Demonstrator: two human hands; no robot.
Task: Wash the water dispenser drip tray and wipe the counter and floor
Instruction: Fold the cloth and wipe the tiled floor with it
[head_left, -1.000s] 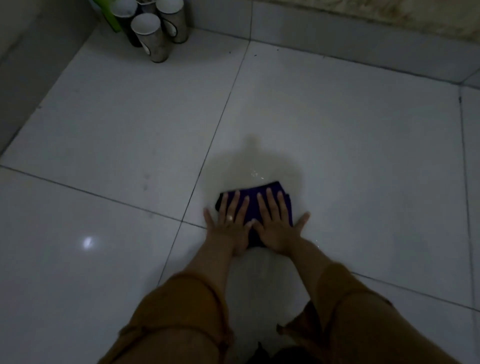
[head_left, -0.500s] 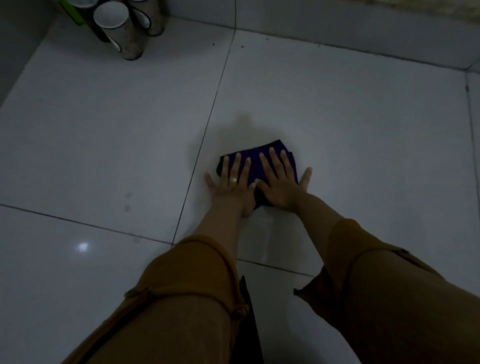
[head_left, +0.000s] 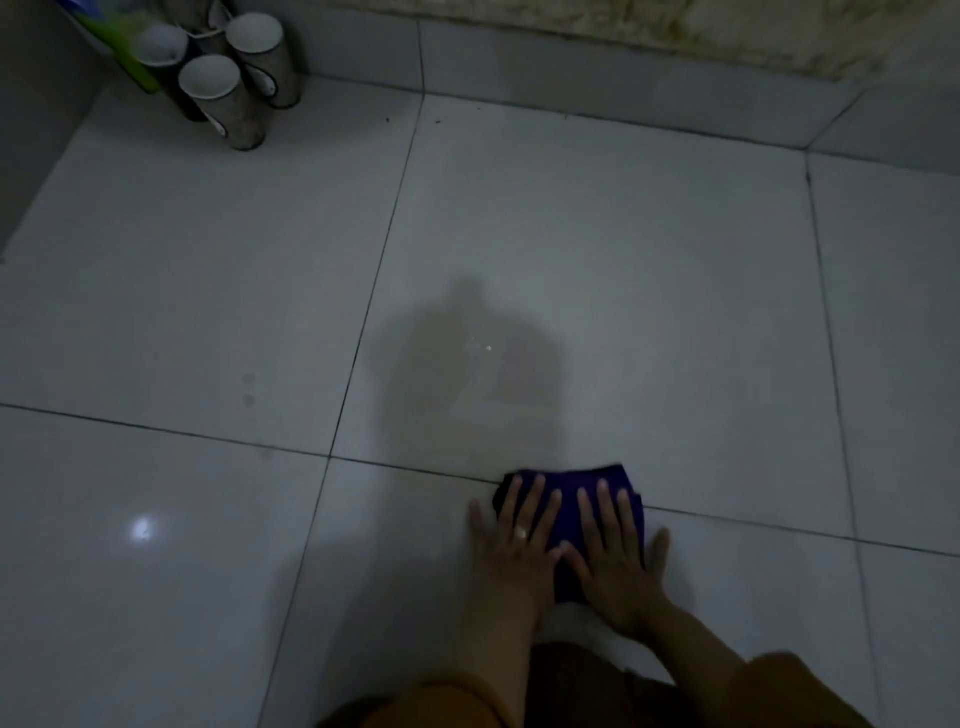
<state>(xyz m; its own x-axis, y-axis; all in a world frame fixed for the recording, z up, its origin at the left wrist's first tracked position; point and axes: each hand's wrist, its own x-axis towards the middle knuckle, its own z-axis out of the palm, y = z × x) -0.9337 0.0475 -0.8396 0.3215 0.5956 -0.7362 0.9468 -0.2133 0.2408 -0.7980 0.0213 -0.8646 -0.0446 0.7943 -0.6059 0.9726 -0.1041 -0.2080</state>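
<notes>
Head view: the white tiled floor (head_left: 649, 270) fills nearly the whole frame, crossed by dark grout lines and meeting a tiled skirting along the far edge. A dull, wet-looking patch (head_left: 467, 374) darkens the tile near the middle, with a few bright glints in it. In the far left corner stands a cluster of paper cups (head_left: 228, 73), upright and touching one another, well apart from the hands. Low in the frame, brown sleeves (head_left: 779, 691) lead up to two bare forearms. A folded purple cloth (head_left: 571, 499) lies flat on the floor, just on the near side of a grout line, below the wet patch. Both hands rest on top of it side by side, thumbs touching. The left hand (head_left: 511, 551) is flat, fingers spread, a ring on one finger, covering the cloth's left part. The right hand (head_left: 615, 556) is likewise flat and spread, palm down on the cloth's right part, gripping nothing.
</notes>
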